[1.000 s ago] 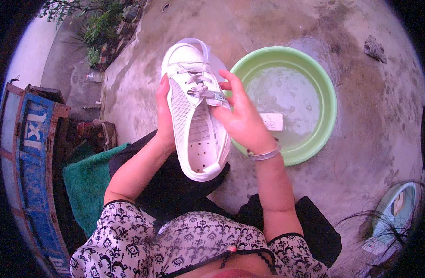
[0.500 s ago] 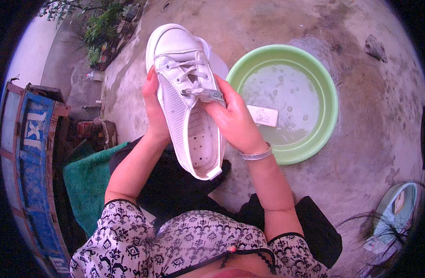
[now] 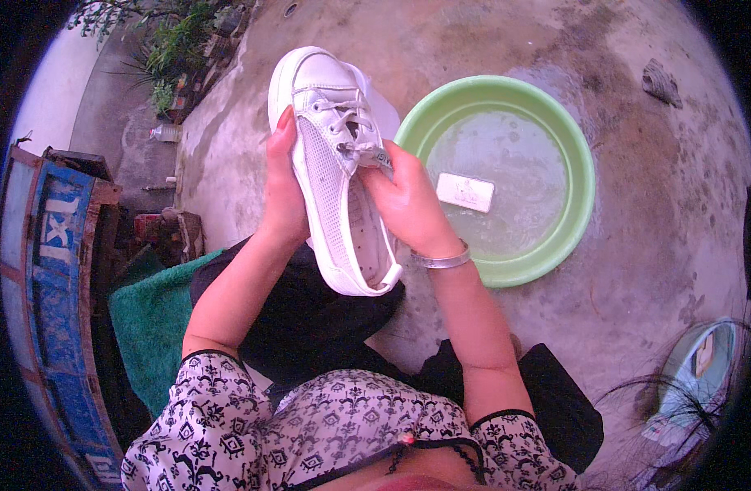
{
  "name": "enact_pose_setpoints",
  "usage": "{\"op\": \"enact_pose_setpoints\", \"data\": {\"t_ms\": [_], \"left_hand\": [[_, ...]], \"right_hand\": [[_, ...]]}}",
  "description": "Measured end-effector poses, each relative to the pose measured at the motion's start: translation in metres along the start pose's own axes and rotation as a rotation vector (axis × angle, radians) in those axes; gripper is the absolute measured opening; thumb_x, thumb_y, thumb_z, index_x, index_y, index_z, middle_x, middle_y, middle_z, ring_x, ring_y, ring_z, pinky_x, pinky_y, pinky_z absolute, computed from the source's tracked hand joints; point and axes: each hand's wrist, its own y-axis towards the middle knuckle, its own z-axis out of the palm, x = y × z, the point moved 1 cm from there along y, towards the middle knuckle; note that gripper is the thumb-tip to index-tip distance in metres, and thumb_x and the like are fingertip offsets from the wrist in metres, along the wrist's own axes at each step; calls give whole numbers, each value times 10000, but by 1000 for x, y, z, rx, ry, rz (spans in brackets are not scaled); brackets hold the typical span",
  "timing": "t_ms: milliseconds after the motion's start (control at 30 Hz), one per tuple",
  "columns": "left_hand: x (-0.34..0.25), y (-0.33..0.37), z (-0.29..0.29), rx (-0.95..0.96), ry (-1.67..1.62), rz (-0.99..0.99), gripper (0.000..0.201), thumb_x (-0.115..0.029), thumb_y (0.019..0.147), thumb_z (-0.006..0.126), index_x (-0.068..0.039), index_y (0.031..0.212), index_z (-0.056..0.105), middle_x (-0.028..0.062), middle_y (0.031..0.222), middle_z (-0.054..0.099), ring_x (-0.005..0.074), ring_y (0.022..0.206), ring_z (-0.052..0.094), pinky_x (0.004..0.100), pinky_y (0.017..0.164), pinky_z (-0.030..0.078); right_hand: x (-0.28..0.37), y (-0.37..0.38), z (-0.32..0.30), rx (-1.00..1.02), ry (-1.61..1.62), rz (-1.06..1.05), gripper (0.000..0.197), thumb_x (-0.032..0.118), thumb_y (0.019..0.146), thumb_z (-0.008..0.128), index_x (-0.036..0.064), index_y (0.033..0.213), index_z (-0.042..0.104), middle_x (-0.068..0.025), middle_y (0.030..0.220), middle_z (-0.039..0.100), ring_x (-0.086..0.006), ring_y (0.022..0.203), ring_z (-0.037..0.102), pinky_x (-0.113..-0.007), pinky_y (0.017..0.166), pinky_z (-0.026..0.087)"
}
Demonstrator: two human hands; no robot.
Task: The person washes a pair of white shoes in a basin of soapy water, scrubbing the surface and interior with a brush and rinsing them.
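A white perforated lace-up shoe is held up in front of me, toe pointing away and opening facing me. My left hand grips its left side, thumb along the upper. My right hand, with a metal bangle at the wrist, holds the right side near the laces, fingers partly inside the opening. To the right on the ground stands a green basin of water with a white bar of soap lying in it.
Wet concrete ground surrounds the basin. A green cloth lies at my left by a blue-painted wooden frame. Plants grow at the far left. A small object lies far right; a bluish item lies lower right.
Both hands have lifted the shoe up and away from me, toward the left of the basin. My right fingers have shifted from the laces into the opening.
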Motion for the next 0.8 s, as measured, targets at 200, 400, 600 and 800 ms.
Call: {"op": "enact_pose_setpoints", "data": {"t_ms": [200, 400, 600, 800], "left_hand": [[-2, 3, -5, 5, -129, -60, 448, -345, 814, 328, -36, 1136, 374, 104, 1015, 499, 195, 913, 507, 322, 812, 400], [-1, 0, 5, -17, -62, -68, 452, -345, 819, 319, -39, 1149, 364, 102, 1016, 499, 190, 907, 509, 316, 813, 400], [-2, 4, -7, 7, -97, -70, 460, -360, 819, 312, -35, 1139, 373, 99, 1016, 500, 191, 906, 509, 317, 808, 403], [-2, 2, 8, -41, -48, -64, 464, -363, 818, 324, -33, 1140, 373, 103, 1017, 503, 192, 912, 511, 316, 809, 402]], "right_hand": [[-2, -1, 1, 148, 320, -150, 324, 64, 756, 465, -65, 1053, 454, -107, 926, 553, -129, 873, 498, -268, 765, 400], [-8, 5, -1, -1, 2, 8, 290, 54, 771, 461, -53, 1041, 476, -68, 929, 551, -110, 863, 489, -247, 768, 390], [6, 0, -4, 162, 246, -99, 292, 37, 759, 442, -54, 1033, 478, -61, 923, 548, -96, 860, 480, -252, 744, 403], [-5, 5, -2, 12, 137, -57, 300, 46, 752, 459, -48, 1036, 481, -72, 922, 559, -110, 852, 495, -251, 758, 401]]}}
